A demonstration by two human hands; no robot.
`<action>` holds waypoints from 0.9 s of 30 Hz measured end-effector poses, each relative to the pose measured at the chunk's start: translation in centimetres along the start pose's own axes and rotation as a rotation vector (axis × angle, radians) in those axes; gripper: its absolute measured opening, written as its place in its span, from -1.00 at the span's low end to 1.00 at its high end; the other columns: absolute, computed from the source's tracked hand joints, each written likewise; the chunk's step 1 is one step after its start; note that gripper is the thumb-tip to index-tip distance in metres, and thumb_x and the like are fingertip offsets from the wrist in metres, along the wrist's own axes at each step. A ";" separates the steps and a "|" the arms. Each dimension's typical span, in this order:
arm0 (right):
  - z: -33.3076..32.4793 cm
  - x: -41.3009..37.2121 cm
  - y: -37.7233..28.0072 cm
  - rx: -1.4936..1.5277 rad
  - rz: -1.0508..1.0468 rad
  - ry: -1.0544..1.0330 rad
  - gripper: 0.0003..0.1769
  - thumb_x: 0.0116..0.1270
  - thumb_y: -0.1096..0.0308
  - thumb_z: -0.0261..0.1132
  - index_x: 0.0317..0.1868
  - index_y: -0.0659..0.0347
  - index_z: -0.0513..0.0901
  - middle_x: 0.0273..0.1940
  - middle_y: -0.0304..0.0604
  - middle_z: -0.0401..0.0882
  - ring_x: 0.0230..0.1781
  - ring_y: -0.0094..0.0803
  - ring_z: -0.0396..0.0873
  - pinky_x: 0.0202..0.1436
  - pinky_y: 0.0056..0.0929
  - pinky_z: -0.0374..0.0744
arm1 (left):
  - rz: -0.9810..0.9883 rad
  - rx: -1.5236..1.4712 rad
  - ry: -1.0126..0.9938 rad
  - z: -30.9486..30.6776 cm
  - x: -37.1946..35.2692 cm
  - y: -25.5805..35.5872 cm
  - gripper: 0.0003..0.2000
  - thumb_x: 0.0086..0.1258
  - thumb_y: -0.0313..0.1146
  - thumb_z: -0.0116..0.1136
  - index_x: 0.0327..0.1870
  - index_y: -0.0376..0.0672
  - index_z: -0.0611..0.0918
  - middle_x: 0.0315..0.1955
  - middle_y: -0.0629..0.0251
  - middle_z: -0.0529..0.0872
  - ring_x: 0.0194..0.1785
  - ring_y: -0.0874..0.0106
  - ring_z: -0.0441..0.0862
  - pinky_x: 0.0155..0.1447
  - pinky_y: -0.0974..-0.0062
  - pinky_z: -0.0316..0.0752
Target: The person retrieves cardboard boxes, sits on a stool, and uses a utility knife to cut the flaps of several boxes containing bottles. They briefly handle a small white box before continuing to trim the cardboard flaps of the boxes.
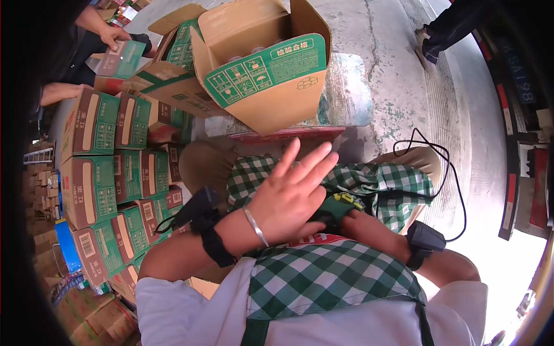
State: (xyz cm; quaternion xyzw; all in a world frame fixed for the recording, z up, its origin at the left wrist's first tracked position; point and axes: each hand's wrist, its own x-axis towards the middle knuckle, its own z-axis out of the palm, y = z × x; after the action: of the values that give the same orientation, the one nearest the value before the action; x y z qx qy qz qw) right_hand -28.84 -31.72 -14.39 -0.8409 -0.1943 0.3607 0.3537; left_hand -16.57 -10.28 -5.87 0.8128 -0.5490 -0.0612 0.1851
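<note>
My left hand (291, 199) is raised over my lap, fingers spread, with nothing in it; a silver bangle is on its wrist. Lower and to the right, my right hand (360, 225) is at the green checked apron (334, 277), beside a dark green item with yellow marks (340, 205). Its fingers are mostly hidden, so its grip cannot be made out. Beyond my hands, an open cardboard box (277, 104) with a green printed label stands tilted on a low, worn surface (346, 92). Round tops of some items show inside it.
Stacked brown and green cartons (92, 190) rise at the left. Behind them, another person's hand (112, 37) holds a green and brown carton piece (121, 57). A walking person's leg (450, 34) is at the upper right. A black cable (456, 179) loops near my right arm.
</note>
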 end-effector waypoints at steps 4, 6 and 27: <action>1.9 1.2 -1.4 -0.259 -0.029 0.297 -0.75 0.21 0.33 0.21 -0.16 0.30 0.57 0.04 0.19 0.44 0.05 0.18 0.46 0.01 -0.08 0.55 | -0.006 0.259 0.070 4.0 -1.3 -0.9 -0.83 0.00 -0.31 0.26 -0.54 -0.20 0.57 0.20 0.04 0.51 0.40 0.07 0.28 0.44 -0.24 -0.02; 3.3 2.6 -0.6 -0.286 -0.107 0.343 -0.72 0.21 0.35 0.21 -0.16 0.41 0.51 0.02 0.26 0.47 0.01 0.19 0.50 0.04 -0.08 0.55 | -0.048 0.391 0.337 1.1 0.1 -2.8 -0.94 0.01 -0.42 0.20 -0.56 -0.17 0.60 0.05 0.15 0.60 0.28 0.12 0.40 0.40 -0.17 0.10; 3.8 6.7 0.1 -0.232 -0.006 0.425 -0.70 0.32 0.49 0.02 0.00 0.36 0.56 -0.08 0.12 0.59 0.07 -0.15 0.55 0.18 -0.30 0.46 | -0.206 0.466 -0.025 7.5 -1.1 -0.7 -0.52 -0.08 -0.32 0.31 -0.03 -0.15 0.54 0.24 0.09 0.38 0.27 0.12 0.32 0.31 -0.12 0.14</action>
State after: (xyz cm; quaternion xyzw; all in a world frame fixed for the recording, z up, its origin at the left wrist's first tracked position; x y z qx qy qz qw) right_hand -27.19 -26.20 -19.50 -0.9323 -0.1583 0.1498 0.2886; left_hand -18.66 -10.85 -13.19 0.8843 -0.4649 0.0383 -0.0213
